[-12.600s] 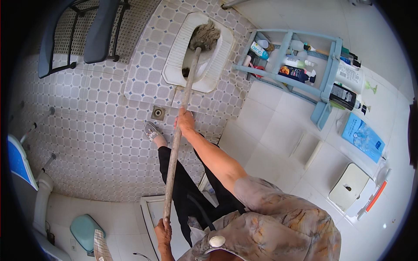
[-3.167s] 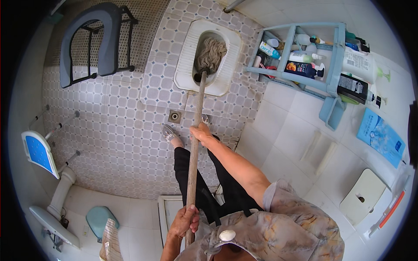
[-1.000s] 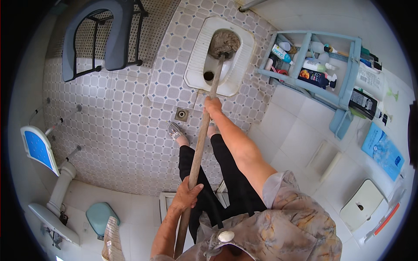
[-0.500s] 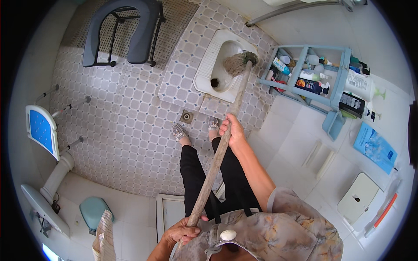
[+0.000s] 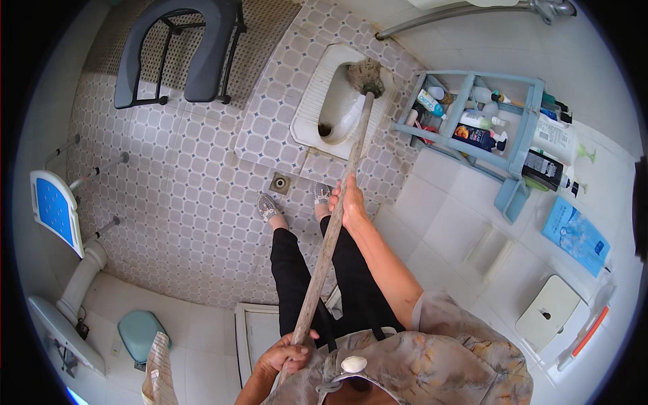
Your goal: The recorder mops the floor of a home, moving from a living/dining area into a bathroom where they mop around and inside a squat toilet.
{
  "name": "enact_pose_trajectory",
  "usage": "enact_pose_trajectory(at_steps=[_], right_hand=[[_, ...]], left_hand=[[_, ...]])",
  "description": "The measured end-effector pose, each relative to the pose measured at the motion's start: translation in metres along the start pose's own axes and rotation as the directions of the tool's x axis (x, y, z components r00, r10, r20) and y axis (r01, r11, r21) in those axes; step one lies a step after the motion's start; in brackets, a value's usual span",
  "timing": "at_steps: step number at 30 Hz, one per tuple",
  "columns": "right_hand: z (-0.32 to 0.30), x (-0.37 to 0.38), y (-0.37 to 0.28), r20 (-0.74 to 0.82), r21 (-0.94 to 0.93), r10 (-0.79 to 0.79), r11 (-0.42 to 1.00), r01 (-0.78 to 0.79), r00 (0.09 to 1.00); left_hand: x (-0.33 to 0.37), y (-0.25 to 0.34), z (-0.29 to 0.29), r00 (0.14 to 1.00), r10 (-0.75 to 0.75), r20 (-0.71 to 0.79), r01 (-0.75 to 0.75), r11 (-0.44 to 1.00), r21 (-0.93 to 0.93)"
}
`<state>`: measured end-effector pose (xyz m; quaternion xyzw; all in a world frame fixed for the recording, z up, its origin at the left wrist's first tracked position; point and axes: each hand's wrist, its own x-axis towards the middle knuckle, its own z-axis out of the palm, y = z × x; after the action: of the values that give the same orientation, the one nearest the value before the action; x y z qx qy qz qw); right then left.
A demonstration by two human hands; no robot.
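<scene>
A mop with a long worn wooden handle runs from beside my body up to a squat toilet. Its grey-brown stringy head rests at the far right end of the white basin, by the rim. Wrapped round the handle's lower end, close to my body, is my left hand. My right hand grips the same handle farther up, near its middle. Both hands are closed on the wood. The dark drain hole of the toilet shows at the basin's near end.
A pale blue rack of bottles stands right of the toilet. A grey U-shaped commode chair is at the far left on a brown mat. A blue folding seat and a washbasin are on the left. A floor drain lies near my feet.
The mop head has moved away from me within the toilet, from the basin's right side to its far end. The handle and my right hand have shifted slightly left.
</scene>
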<state>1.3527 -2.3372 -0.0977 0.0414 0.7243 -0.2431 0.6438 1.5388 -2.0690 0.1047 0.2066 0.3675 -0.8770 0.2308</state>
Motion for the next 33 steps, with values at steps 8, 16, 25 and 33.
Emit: enact_pose_trajectory(at_steps=[8,16,25,33], right_hand=[[-0.008,0.161,0.033,-0.126,-0.477,-0.002,0.877,-0.059,0.992],[0.022,0.171,0.037,-0.243,-0.619,-0.055,0.777,-0.111,0.969],[-0.027,0.189,-0.024,0.020,-0.050,0.098,0.994,-0.097,0.995],[-0.030,0.075,-0.047,0.195,-0.071,0.053,0.997,-0.040,0.979]], left_hand=[[0.080,0.056,0.007,0.984,0.137,-0.113,-0.145,0.987,-0.065],[0.085,0.073,0.004,0.955,0.189,-0.231,-0.205,0.977,-0.049],[0.072,0.036,0.088,0.971,0.182,-0.158,-0.166,0.980,0.105],[0.008,-0.035,0.094,0.974,0.164,-0.156,-0.055,0.839,0.542]])
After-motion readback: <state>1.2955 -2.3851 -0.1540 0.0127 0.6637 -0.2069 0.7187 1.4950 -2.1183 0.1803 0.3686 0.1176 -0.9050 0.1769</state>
